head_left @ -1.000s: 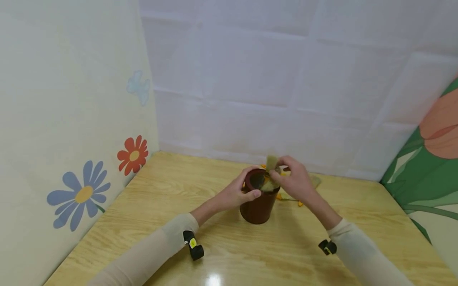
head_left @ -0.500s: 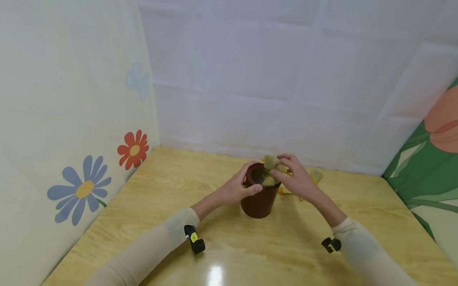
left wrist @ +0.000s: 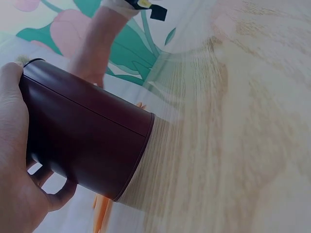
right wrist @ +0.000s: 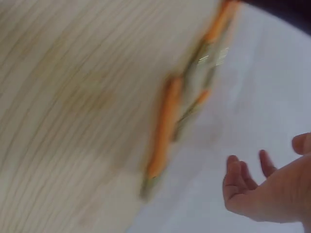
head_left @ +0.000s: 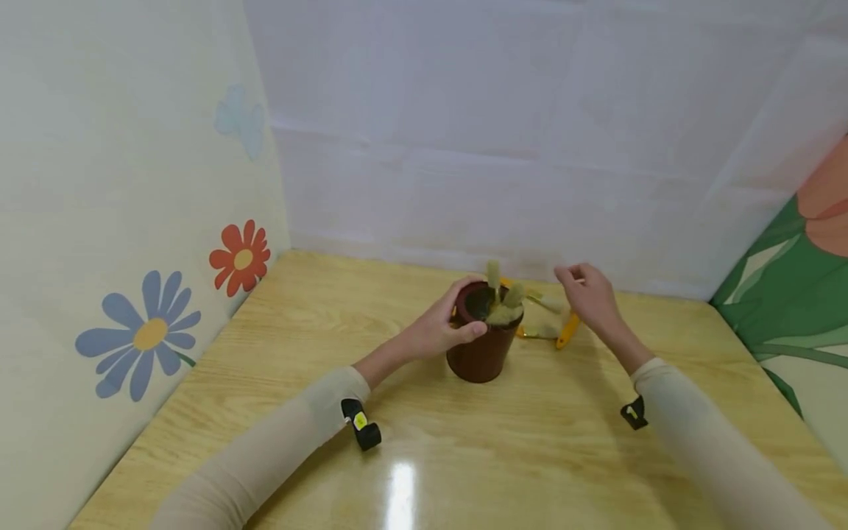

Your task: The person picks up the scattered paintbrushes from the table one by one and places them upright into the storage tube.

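Pale wood-grain boards make up the surface (head_left: 424, 456), boxed in by a white sheet at the back and printed panels at either side. Toward the far edge, roughly midway between the side edges, stands a dark red pot (head_left: 482, 346), upright, with several brushes (head_left: 503, 302) poking from its mouth, their pale bristle ends up and leaning a little apart. The left hand (head_left: 440, 331) grips the pot at its rim, thumb on the near side and fingers curled round the far side; the left wrist view shows the same hold, with the palm against the pot's wall and the fingers wrapped beneath it. Just beside the pot, on the side nearer the right edge, more brushes with orange handles (head_left: 556, 327) lie flat on the surface; in the right wrist view they are a blurred orange and grey streak (right wrist: 167, 126). The right hand (head_left: 589, 298) hovers over those loose brushes, fingers spread and only loosely bent, holding nothing that can be made out; whether its fingertips touch a brush cannot be told. Both forearms wear beige sleeves with a small black unit strapped at each wrist. On the left panel are a blue flower (head_left: 135, 335) and a red flower (head_left: 240, 258); the right panel carries green leaves and an orange bloom (head_left: 788, 280).
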Tool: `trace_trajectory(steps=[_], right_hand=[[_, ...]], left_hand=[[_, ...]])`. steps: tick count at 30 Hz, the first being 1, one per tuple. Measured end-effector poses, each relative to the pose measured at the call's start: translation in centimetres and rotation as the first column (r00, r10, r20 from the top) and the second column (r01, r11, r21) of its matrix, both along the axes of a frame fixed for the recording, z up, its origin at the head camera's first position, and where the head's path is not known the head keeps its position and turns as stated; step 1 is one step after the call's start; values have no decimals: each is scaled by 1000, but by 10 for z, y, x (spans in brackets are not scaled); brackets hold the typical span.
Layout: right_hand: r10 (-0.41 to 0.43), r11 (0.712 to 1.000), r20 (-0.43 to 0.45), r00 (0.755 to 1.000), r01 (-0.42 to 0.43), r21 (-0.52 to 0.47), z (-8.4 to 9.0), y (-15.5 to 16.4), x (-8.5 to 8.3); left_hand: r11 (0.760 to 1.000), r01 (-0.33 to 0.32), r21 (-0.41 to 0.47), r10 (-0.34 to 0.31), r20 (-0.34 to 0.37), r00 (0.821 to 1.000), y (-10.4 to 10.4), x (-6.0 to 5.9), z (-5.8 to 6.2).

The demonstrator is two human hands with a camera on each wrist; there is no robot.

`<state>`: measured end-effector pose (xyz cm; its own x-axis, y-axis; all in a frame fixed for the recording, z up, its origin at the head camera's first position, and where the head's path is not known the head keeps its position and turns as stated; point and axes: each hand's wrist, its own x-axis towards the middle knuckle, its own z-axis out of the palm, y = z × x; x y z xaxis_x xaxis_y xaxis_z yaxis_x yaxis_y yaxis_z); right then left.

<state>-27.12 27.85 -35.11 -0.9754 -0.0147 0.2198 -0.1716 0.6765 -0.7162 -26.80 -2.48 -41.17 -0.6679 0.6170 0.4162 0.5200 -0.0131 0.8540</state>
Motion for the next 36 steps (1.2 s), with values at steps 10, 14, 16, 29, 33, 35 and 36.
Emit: trace_trajectory(steps=[10, 14, 16, 29, 33, 35, 36], right_hand=[[-99, 896, 271, 957, -32, 443, -40, 46, -21], [-138, 888, 272, 952, -2, 459, -43, 48, -23], [-147, 885, 283, 948, -2, 466, -42, 49, -22], [-128, 913, 232, 964, 24, 407, -57, 73, -33], [-124, 939, 211, 970, 46, 340, -64, 80, -36], [-118, 953, 200, 973, 55, 297, -62, 78, -35], [-114, 962, 207, 972, 56, 265, -60, 76, -35]], left_hand=[[1000, 6, 5, -6, 25, 1000, 1, 6, -7], [1000, -7, -3, 7, 27, 1000, 1, 8, -11], [1000, -10, -6, 10, 26, 1000, 1, 9, -12], [1000, 12, -7, -12, 24, 1000, 4, 8, -13], [1000, 13, -8, -13, 19, 1000, 4, 8, -13], [1000, 11, -9, -11, 20, 1000, 4, 9, -12], [1000, 12, -9, -11, 18, 1000, 4, 9, -12]])
